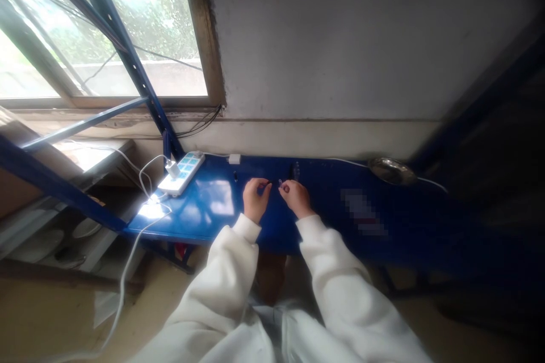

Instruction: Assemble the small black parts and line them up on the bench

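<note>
Over the blue table, my left hand is closed in a pinch. A tiny dark piece shows at its fingertips, too small to name. Opposite it, my right hand pinches a small, clear, shiny piece whose kind I cannot make out. A narrow gap separates the two sets of fingertips. Just behind my right hand lies a dark item with see-through bumps. Left of my left hand, a small black piece rests on the tabletop.
A white power strip with a plug in it sits at the table's left end, its cable trailing down. A white adapter is at the back edge. Further right is a shiny metal dish. Blue frame posts rise at the left.
</note>
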The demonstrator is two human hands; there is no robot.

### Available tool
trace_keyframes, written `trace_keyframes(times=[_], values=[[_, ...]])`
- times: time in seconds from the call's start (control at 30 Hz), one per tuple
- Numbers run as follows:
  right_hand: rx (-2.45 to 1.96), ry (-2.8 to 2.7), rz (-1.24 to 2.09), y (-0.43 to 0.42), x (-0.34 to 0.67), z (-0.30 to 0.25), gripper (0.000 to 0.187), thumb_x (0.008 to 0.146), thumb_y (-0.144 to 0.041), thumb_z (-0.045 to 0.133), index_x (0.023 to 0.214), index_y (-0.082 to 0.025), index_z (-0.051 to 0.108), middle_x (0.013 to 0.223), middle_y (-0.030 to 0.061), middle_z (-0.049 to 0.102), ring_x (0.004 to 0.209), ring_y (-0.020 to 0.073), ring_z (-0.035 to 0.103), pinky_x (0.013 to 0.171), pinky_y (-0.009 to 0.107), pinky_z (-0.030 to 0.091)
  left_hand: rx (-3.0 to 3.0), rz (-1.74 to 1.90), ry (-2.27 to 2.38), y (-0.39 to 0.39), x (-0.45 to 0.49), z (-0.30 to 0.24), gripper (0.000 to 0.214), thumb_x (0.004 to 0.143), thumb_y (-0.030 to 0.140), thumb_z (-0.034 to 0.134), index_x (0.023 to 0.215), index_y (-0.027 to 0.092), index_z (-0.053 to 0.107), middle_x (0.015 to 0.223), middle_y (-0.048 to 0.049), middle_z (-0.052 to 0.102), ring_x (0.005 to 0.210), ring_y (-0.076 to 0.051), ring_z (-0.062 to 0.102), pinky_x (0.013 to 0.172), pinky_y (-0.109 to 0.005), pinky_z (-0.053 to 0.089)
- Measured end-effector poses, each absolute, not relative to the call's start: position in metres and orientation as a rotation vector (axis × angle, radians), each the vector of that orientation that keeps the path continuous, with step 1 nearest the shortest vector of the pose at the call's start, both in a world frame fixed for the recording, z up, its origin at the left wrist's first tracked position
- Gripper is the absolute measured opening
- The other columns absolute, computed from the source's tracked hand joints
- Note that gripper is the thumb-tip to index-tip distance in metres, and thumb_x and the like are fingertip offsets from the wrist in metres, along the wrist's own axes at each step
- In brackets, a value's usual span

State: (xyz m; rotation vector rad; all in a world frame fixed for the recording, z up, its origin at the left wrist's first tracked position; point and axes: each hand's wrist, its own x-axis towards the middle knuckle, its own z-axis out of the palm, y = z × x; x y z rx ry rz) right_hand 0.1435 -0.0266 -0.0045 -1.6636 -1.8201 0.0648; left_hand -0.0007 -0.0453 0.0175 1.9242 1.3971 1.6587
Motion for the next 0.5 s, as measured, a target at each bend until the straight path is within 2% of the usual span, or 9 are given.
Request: trace_keyframes(times=[0.37, 0.5], values=[[-1.623, -1.946, -0.016, -0.026, 0.138, 0.001, 0.012, 0.077, -0.021, 0.054, 0.067, -0.019, 0.06, 0.07, 0.003, 0.063, 0.067, 0.0148, 0.053, 0.059, 0.026, 0.032, 1.967, 1.678, 1.407, -0.045, -0.002, 0.02, 0.007, 0.078, 0.023, 0.058, 0.081, 0.017, 0.061, 0.077, -0.0037, 0.062, 0.068, -0.013, 0.055, 0.065, -0.027, 0.045], [-1.658, -1.988, -0.047, -0.026, 0.137, 0.006, 0.015, 0.078, -0.021, 0.052, 0.065, -0.019, 0.059, 0.071, 0.0032, 0.063, 0.068, 0.0148, 0.054, 0.059, 0.026, 0.03, 2.086, 1.673, 1.38, -0.045, -0.003, 0.023, 0.017, 0.083, 0.024, 0.051, 0.094, 0.018, 0.062, 0.084, -0.0053, 0.064, 0.075, -0.014, 0.056, 0.071, -0.029, 0.046]])
